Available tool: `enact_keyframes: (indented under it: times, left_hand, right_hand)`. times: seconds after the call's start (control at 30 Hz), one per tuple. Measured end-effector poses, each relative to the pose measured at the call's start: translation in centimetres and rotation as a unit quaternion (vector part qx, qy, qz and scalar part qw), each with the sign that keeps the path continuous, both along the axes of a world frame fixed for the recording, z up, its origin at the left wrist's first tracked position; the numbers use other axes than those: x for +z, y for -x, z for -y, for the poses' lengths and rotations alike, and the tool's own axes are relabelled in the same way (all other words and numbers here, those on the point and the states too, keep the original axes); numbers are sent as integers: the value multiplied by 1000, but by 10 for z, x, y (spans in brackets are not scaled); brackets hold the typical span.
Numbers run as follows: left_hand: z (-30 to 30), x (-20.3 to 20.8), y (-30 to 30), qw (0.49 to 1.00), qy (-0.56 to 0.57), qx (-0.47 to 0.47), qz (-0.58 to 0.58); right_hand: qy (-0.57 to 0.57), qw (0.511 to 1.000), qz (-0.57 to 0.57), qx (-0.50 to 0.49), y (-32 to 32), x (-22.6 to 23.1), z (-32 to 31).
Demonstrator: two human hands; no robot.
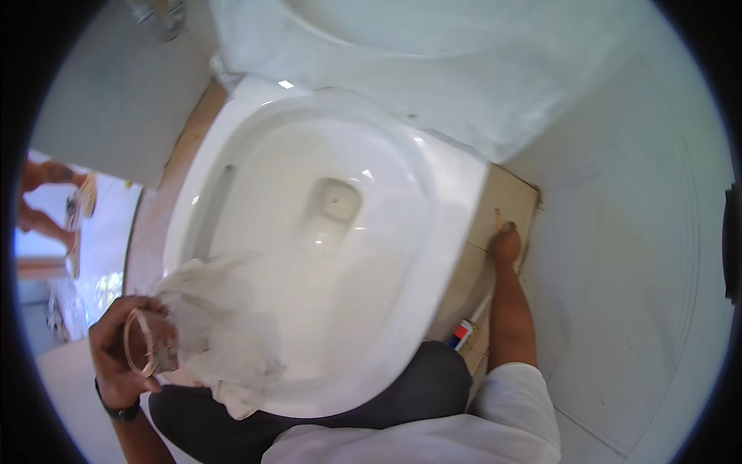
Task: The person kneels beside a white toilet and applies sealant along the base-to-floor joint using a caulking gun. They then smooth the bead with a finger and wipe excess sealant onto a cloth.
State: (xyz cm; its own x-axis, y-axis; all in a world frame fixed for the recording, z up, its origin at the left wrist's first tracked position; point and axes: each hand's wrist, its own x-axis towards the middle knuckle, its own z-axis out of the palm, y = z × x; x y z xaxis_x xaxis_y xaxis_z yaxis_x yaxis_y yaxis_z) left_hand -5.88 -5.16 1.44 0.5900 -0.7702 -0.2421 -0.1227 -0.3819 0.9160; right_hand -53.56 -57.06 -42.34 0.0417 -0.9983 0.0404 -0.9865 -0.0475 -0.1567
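Note:
A white ceramic toilet bowl (309, 255) fills the middle of the view, with a small squarish drain opening at its bottom. At its near left rim my left hand (124, 348) is closed around a clear, round-rimmed cup (141, 344). A thin whitish cloth (224, 325) hangs next to the cup and drapes over the bowl's rim; whether the same fingers grip it is hard to tell. My right hand (506, 245) reaches down along the bowl's right side, close to the tiled floor. Its fingers are closed around a small yellowish thing (500, 220), too small to name.
A white tube with red and blue markings (461, 334) lies on the floor tiles (456, 298) by my right knee. The grey wall (618, 232) stands close on the right. A large white ceramic piece (402, 62) rises behind the bowl. Another person's legs (54, 205) show at the far left.

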Motion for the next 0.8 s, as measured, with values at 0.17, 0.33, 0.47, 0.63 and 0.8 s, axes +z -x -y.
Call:
enact_keyframes:
  times: [0.17, 0.33, 0.47, 0.63, 0.8]
  left_hand:
    - [18, -3, -21, 999, 34, -17, 12]
    - [14, 27, -54, 995, 89, -39, -31]
    - [-3, 85, -77, 992, 113, -39, -39]
    - [-26, 188, -79, 991, 117, -28, -58]
    - [-36, 294, -69, 990, 121, -49, -61]
  right_hand:
    - [158, 969, 189, -16, -15, 87, 18]
    - [535, 826, 116, 133, -7, 433, -20]
    - [518, 821, 87, 226, -22, 635, -95]
    - [348, 894, 125, 253, -46, 740, -163]
    - [195, 948, 141, 210, -50, 788, -199]
